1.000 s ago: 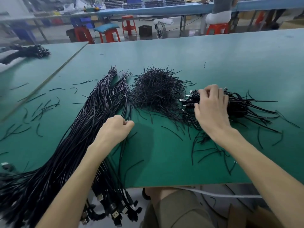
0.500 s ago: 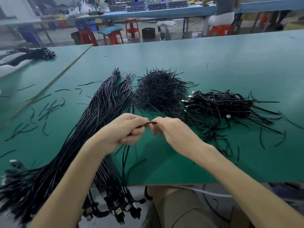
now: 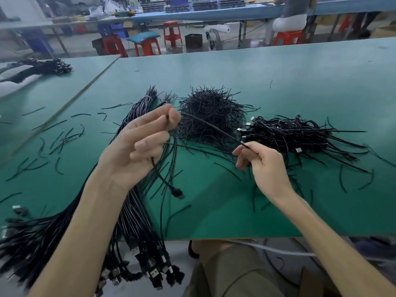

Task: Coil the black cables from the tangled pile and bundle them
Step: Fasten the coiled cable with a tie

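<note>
Loose cables (image 3: 137,228): long black strands lie left of the hands, plugs hanging over the near table edge, and run away to the far left. The left hand is nearer to them.
Plug (image 3: 178,192): it ends the short tail that drops from the left palm, just above the table.
Left hand (image 3: 137,151): raised, palm to the camera. Thumb and forefinger pinch the cable up top, and the other fingers curl loosely over it.
Right hand (image 3: 263,166): lower, to the right and apart from the left. Its fingertips pinch the same cable.
Cable (image 3: 214,127): thin, matte black and pliant. It stretches nearly straight between the hands, its long axis sloping from upper left down to lower right.
Next move: probably winding the span round the left fingers, with the right hand feeding.
Ties (image 3: 210,108): a bristly heap of short black pieces, just beyond the span.
Bundles (image 3: 300,133): coiled cables beyond the right hand.
Table (image 3: 278,82): green, with stray ties scattered on it.
</note>
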Demonstrator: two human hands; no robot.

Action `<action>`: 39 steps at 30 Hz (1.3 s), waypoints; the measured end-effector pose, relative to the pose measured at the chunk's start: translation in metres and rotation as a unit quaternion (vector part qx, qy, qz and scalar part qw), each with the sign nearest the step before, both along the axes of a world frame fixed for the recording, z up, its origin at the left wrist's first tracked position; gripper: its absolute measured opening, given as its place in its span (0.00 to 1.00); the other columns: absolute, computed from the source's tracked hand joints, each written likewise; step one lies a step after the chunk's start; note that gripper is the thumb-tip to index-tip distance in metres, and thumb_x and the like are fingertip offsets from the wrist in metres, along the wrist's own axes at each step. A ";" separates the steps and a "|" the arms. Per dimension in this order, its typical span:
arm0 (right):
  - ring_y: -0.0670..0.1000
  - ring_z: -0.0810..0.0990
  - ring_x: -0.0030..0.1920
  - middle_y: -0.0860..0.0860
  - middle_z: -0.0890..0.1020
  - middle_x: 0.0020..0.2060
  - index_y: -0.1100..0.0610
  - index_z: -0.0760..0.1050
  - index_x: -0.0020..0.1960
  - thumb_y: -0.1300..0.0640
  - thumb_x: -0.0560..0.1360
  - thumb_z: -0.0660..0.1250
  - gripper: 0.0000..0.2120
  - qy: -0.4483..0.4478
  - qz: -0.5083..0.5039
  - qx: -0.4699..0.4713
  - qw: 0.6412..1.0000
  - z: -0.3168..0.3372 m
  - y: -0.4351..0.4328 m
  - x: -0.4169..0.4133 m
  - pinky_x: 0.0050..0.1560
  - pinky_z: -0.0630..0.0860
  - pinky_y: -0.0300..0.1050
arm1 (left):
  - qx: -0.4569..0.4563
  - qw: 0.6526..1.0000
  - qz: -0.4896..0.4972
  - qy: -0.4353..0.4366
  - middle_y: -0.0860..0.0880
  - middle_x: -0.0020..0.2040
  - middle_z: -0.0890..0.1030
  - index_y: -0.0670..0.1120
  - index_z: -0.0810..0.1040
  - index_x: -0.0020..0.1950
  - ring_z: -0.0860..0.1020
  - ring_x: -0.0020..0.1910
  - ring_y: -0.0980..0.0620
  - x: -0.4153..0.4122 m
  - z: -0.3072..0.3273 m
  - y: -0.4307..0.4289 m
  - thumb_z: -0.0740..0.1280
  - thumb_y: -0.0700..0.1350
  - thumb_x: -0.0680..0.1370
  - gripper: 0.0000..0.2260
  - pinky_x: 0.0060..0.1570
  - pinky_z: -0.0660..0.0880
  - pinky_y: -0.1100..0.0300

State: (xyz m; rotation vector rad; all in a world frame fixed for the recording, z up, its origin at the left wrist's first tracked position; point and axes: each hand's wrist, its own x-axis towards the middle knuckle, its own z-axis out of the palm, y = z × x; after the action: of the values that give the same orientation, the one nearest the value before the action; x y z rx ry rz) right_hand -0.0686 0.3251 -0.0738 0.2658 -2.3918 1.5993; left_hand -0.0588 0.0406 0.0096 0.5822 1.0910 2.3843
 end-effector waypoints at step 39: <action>0.44 0.70 0.27 0.43 0.75 0.28 0.49 0.78 0.41 0.43 0.83 0.60 0.17 -0.081 0.194 0.211 0.955 -0.012 -0.026 0.036 0.33 0.64 0.38 | 0.165 0.973 0.050 -0.157 0.52 0.35 0.72 0.45 0.73 0.41 0.71 0.30 0.56 -0.010 -0.062 0.023 0.53 0.53 0.88 0.21 0.35 0.71 0.64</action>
State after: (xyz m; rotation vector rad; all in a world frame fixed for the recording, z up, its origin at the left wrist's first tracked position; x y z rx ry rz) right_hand -0.0328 0.2994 -0.0853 0.7528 -2.9384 1.2617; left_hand -0.0689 0.0641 -0.0524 0.2440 0.6067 2.6511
